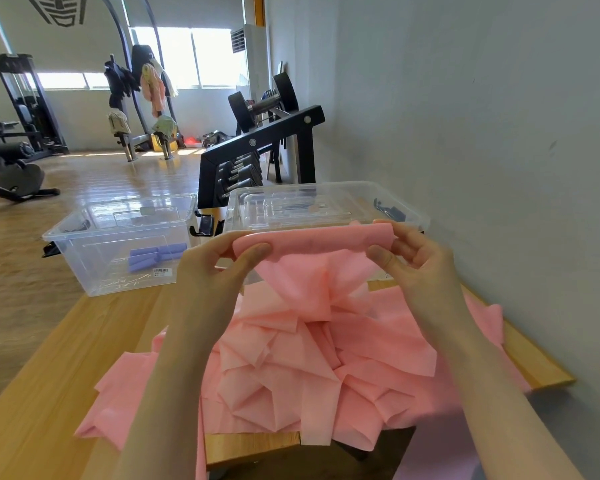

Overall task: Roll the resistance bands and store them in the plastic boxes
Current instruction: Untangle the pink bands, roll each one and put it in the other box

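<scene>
- A heap of pink resistance bands (291, 375) lies crumpled nearest the viewer on a light wooden table (66, 375), its folds spilling over the table's near edge and spreading toward the wall on the right.
- Both forearms reach forward over the heap, and the two hands hold one end of a pink band (312, 240) lifted above the pile.
- The left hand (219, 261) pinches the left end of the band's rolled or folded top edge, thumb on the near face and fingers curled behind.
- The right hand (413, 254) pinches the right end of the same edge in the same way, thumb in front and fingers wrapped behind.
- Between the hands that edge runs as a narrow horizontal tube; whether it is a true roll or a single fold cannot be told. The rest of the band hangs down from it, gathering into the heap.
- Just beyond the hands, on the right, stands a clear plastic box (326, 206), partly hidden by the raised band.
- To its left, near the table's far left corner, stands a second clear plastic box (94, 258), holding purple rolled bands (156, 256) on its floor; a barcode sticker shows on its near wall.
- Behind the boxes is a black dumbbell rack (264, 140) against a grey wall (482, 116).
- Farther off, a wooden floor carries gym machines, and clothes hang on a frame before bright windows.
</scene>
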